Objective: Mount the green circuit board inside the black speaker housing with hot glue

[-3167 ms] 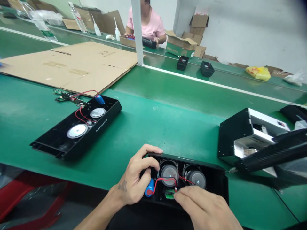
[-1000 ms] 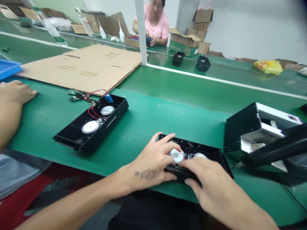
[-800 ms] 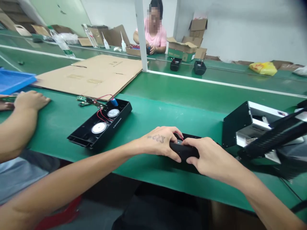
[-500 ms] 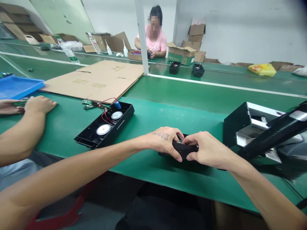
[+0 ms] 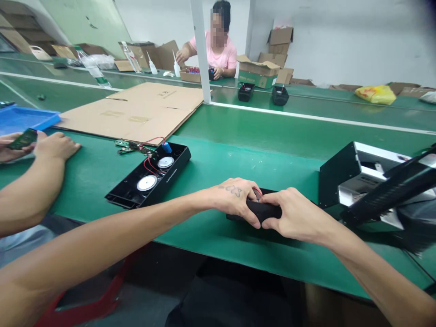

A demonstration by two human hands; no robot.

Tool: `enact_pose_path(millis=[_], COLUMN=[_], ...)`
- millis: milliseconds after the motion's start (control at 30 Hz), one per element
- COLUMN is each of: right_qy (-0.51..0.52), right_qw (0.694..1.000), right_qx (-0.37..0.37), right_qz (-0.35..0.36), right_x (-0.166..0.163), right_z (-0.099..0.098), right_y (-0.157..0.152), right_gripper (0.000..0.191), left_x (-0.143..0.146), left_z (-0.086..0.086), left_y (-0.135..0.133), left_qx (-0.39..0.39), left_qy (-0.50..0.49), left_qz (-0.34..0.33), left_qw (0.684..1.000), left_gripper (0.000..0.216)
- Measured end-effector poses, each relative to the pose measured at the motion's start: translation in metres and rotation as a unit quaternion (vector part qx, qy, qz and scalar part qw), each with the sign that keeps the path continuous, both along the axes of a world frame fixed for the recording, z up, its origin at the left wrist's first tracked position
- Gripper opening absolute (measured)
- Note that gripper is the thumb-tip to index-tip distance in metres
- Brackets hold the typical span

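Observation:
My left hand (image 5: pixel 235 197) and my right hand (image 5: pixel 289 214) grip a black speaker housing (image 5: pixel 264 211) from either side on the green bench. Its body is mostly hidden by my fingers, and a short red wire (image 5: pixel 257 191) shows beside my left hand. To the left lies a second, open black speaker housing (image 5: pixel 127 193) holding two white-centred speakers. A blue capacitor (image 5: pixel 166 147) sits at its far end, and red wires link it to a green circuit board (image 5: pixel 131 146) on the bench.
A co-worker's hands (image 5: pixel 56 146) rest at the left, one holding a small green circuit board (image 5: pixel 23 138) near a blue tray (image 5: pixel 23 119). A cardboard sheet (image 5: pixel 136 111) lies beyond. A black-and-silver machine (image 5: pixel 354 181) stands at the right.
The housing is no longer open with its speakers showing: my hands turned it and now grip it from both sides. The co-worker's hands came in at the left, holding a green board.

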State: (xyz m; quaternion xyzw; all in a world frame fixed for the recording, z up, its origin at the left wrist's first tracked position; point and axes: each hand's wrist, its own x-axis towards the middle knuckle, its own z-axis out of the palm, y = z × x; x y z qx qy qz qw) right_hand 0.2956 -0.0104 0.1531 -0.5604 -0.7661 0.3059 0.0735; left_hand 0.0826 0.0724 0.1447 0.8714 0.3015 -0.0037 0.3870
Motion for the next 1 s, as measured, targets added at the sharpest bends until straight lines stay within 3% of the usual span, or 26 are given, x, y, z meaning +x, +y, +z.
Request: enact_pose_path(millis=[400,1000], right_qy=[-0.015,-0.054], right_qw=[1.000,0.993], right_qx=[0.011,0.101], right_qz=[0.004,0.037], right_x=[0.000,-0.001], right_z=[-0.003,-0.013], right_y=[0.000,-0.005], right_gripper=[0.007,0.018], left_x=[-0.002,-0.003], left_z=[-0.007,-0.009], left_y=[0.001,-0.004], left_qx=[0.029,0.037], left_qy=[-0.004,-0.036], left_qz=[-0.008,-0.034], left_qw=[1.000,0.998], left_gripper=[0.034,0.028])
